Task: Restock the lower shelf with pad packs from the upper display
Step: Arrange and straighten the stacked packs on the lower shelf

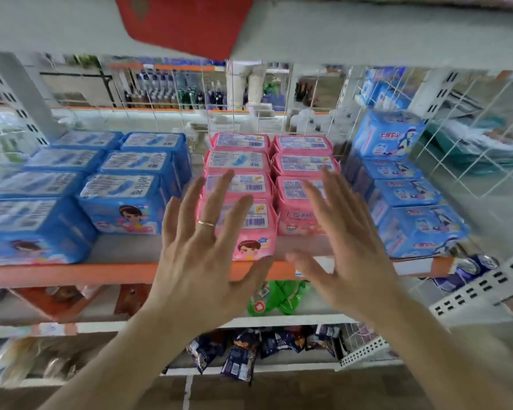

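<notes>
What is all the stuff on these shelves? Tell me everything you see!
Pink plastic pad packs: eight showing, two rows, middle of the orange-edged shelf.
Blue plastic pad packs with a cartoon girl: about eight, two rows, left.
Blue plastic pad packs with a dark-haired figure: four, one row, right.
Red sign: one, hanging above.
Green bags: a few, shelf below.
Dark blue snack bags: several, lowest shelf.
Blue cans: a few, right.
Left hand: open, gold ring, before the pink packs.
Right hand: open, beside it.
</notes>
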A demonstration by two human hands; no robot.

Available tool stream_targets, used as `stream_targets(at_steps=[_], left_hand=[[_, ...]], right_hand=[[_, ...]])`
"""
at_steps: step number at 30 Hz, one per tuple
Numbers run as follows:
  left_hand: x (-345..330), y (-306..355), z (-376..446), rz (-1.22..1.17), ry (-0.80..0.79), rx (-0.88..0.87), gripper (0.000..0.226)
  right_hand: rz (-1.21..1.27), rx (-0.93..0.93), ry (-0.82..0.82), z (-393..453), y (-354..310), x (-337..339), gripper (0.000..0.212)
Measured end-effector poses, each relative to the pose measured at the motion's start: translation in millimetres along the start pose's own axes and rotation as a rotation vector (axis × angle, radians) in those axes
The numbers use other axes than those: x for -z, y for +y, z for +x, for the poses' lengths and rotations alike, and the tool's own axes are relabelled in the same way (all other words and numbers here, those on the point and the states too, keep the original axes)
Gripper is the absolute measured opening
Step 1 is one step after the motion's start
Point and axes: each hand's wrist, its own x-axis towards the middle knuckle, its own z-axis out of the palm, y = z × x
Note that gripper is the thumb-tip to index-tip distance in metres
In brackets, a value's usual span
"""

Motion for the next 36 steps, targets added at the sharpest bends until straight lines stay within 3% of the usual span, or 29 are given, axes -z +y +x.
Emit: stream_targets(at_steps=[5,19,31,36], left_hand=[[42.8,14.9,-14.0,0.017,0.094,-0.097,0.072],[127.8,37.2,-20.0,0.103,0.227,-0.121,0.072],[206.7,105.4,43.4,0.302,0.385,-0.17,0.072],[219.1,111.8,88.5,0.399,0.316,-0.135,0.074]], right_hand=[[-0.014,0.065,0.05,-13.0,-43.3,32.6,0.082],[0.012,0.189,0.262,-6.7,-94.7,98.8,0.079],[-0.013,0.28,0.411,26.2,-71.5,200.3,0.078],[-0.077,0.275,0.448,56.1,-52.5,225.5,0.08]])
